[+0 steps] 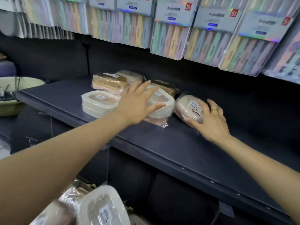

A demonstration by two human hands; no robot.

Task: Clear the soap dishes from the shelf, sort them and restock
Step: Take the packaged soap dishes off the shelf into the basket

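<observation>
- Plastic-wrapped soap dishes clustered mid-shelf, within reach.
- Right hand curled round oval dish, gripping to lift (probably).
- Left hand spread above white dish, holding nothing.

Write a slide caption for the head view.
Right hand grips a wrapped soap dish; left hand reaches toward others.

Wrapped soap dishes clustered on a dark shelf: a white rectangular dish, another white dish tilted, a pink-and-tan dish behind. To the right, a beige oval dish, lying tilted.
</observation>
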